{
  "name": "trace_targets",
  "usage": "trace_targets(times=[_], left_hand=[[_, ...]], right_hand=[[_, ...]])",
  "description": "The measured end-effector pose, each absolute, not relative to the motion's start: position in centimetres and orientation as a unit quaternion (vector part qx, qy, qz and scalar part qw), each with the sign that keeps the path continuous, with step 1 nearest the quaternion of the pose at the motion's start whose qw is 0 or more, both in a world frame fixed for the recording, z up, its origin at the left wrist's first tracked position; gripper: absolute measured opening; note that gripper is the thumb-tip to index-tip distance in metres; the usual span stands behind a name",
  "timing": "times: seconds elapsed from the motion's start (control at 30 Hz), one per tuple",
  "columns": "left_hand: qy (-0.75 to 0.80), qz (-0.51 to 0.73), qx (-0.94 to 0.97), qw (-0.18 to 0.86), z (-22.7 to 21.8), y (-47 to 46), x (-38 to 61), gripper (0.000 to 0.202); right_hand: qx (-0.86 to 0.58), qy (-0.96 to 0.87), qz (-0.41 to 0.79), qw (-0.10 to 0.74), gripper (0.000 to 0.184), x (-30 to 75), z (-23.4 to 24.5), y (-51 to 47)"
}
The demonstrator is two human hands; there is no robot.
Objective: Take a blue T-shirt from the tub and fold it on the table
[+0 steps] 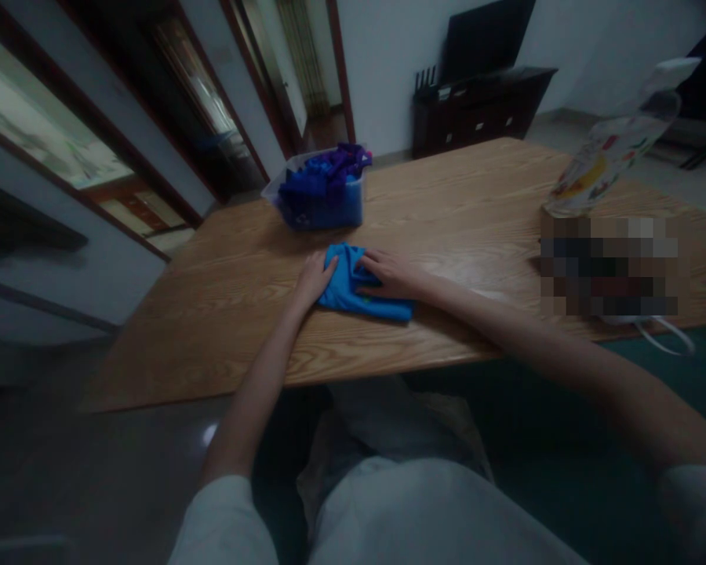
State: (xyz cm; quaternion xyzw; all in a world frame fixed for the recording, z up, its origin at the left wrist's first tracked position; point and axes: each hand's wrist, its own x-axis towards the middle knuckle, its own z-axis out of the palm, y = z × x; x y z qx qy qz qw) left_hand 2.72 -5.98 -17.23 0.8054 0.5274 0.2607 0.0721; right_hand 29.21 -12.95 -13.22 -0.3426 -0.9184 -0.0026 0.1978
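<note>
A blue folded cloth (347, 286), perhaps a garment, lies on the wooden table in front of me. My left hand (314, 276) rests at its left edge, with the thumb over the fabric and apart from the fingers. From the right, my right hand (391, 275) reaches across the top of the cloth. Its fingers are spread on the fabric, which is creased and raised between them. Both hands touch the cloth. The undersides of the fingers are hidden.
Behind the cloth stands a clear plastic bin (323, 212) full of blue and purple fabric. A clear bottle with a printed label (605, 161) stands at the right, near a blurred-out object with a white cord (664, 333). The wooden table (212, 337) ends just before my body.
</note>
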Motion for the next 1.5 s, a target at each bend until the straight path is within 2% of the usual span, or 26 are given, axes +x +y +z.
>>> trace_targets(times=[0.1, 0.23, 0.3, 0.43, 0.7, 0.97, 1.07, 1.17, 1.3, 1.4, 1.5], left_hand=[[0.527, 0.26, 0.806, 0.077, -17.1, -5.9, 2.7, 0.054], [0.526, 0.26, 0.806, 0.077, -17.3, -5.7, 2.6, 0.053], [0.528, 0.268, 0.802, 0.076, -17.4, -5.7, 2.6, 0.052], [0.536, 0.269, 0.797, 0.076, -17.3, -5.8, 2.7, 0.053], [0.532, 0.264, 0.8, 0.079, -17.1, -6.0, 2.8, 0.048], [0.528, 0.253, 0.807, 0.073, -17.6, -5.6, 2.3, 0.047], [0.529, 0.257, 0.806, 0.07, -17.9, -5.4, 2.3, 0.048], [0.529, 0.259, 0.805, 0.071, -17.8, -5.5, 2.4, 0.048], [0.533, 0.249, 0.805, 0.074, -17.4, -5.8, 2.6, 0.046], [0.532, 0.238, 0.808, 0.082, -17.1, -5.8, 2.7, 0.039], [0.535, 0.235, 0.807, 0.083, -17.0, -5.8, 2.7, 0.034]], right_hand=[[-0.392, -0.9, 0.0, 0.19, 0.03, 30.0, -13.0, -11.9], [-0.483, -0.854, -0.013, 0.19, 0.031, 32.5, -13.0, -9.5], [-0.505, -0.848, -0.005, 0.164, 0.031, 34.0, -13.3, -8.3], [-0.523, -0.845, 0.015, 0.112, 0.036, 35.2, -14.0, -7.5], [-0.533, -0.841, -0.012, 0.088, 0.04, 34.4, -13.9, -7.9], [-0.543, -0.832, 0.039, 0.105, 0.051, 34.3, -13.4, -8.3], [-0.546, -0.823, 0.085, 0.131, 0.046, 33.9, -12.9, -8.9], [-0.515, -0.83, 0.072, 0.202, 0.039, 33.0, -12.4, -9.8], [-0.376, -0.874, 0.004, 0.308, 0.031, 30.8, -12.2, -11.7], [-0.259, -0.923, -0.016, 0.284, 0.024, 28.8, -12.9, -13.2], [-0.214, -0.949, -0.023, 0.23, 0.02, 27.5, -13.9, -13.9]])
